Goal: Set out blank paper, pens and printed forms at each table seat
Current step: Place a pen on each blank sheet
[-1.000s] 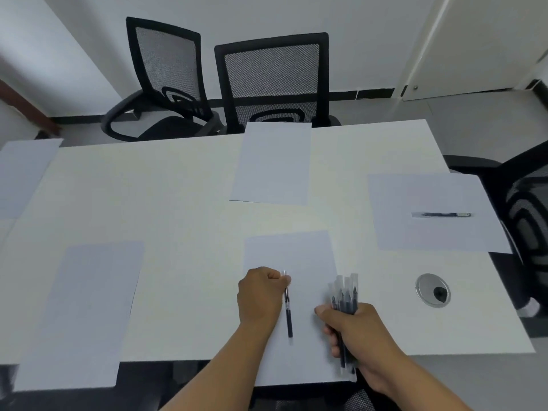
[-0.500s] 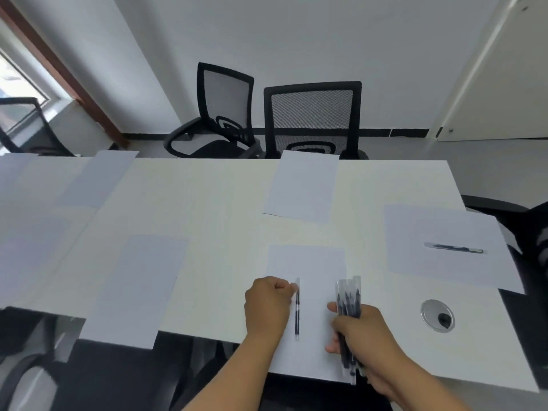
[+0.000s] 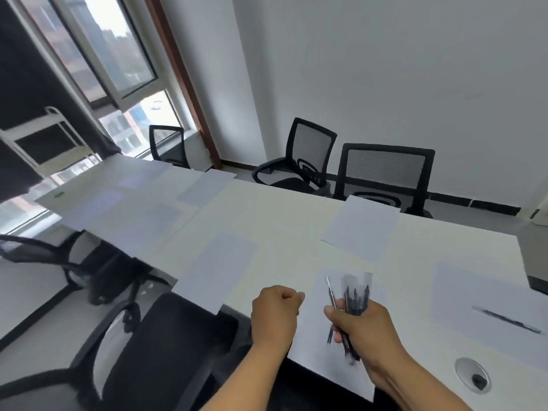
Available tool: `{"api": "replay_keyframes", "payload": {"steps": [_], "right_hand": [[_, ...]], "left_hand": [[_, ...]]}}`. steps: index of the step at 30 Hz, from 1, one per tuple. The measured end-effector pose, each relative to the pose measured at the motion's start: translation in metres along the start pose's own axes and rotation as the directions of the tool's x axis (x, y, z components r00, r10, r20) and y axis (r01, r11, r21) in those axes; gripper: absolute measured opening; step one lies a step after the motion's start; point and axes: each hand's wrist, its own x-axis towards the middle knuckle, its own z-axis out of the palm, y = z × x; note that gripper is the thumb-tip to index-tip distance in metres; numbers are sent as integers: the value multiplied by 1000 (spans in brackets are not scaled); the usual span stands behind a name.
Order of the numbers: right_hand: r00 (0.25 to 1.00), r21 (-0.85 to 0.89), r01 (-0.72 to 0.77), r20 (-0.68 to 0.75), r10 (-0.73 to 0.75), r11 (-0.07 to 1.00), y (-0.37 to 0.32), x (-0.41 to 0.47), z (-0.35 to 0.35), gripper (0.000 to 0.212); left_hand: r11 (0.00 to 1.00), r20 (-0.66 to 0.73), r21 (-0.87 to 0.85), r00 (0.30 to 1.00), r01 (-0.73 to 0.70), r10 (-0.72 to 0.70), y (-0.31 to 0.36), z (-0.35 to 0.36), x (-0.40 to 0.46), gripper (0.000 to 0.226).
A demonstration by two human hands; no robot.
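My right hand (image 3: 364,327) grips a bundle of dark pens (image 3: 355,295) upright over the blank sheet (image 3: 311,354) at the near table edge. One single pen (image 3: 330,289) lies on that sheet just left of the bundle, its middle hidden behind my right thumb. My left hand (image 3: 275,315) is a curled fist at the sheet's left edge, holding nothing. Another sheet (image 3: 486,298) to the right carries a pen (image 3: 510,320). Bare sheets lie to the left (image 3: 219,271) and across the table (image 3: 361,226). More sheets run along the far left of the table.
The long white table (image 3: 281,221) has a round cable grommet (image 3: 471,378) near my right arm. Black mesh chairs stand across it (image 3: 385,176), (image 3: 305,155), by the window (image 3: 166,146) and on my side at the left (image 3: 166,336).
My left hand has let go of the single pen and drawn back to the left. The right hand with the bundle has shifted over the sheet. The view has swung up and left.
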Motion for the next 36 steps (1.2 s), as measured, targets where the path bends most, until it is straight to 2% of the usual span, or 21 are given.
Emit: {"api": "replay_keyframes", "payload": {"steps": [8,16,25,31,36], "right_hand": [[988,1,52,149,-51,999,-16,-42,65,15],[963,26,74,258,-78,997,-9,-84,177,16],[954,-22,111,282,-101,994,22,-166,326,15],[962,-7,92,259,-87,996,37,-209,401,13],[965,-31,98,248,-87,995,34,-221,443,16]], "left_hand": [[1000,-136,-11,991,-13,12,-11,-84,-48,46],[1000,-302,19,953,-21,25,-51,-201,-79,40],[998,-313,-56,949,1,-19,-139,-339,-111,21],[1000,-328,-9,945,11,-13,-188,-415,-119,27],[998,-324,-64,946,8,-28,-219,-454,-107,24]]}}
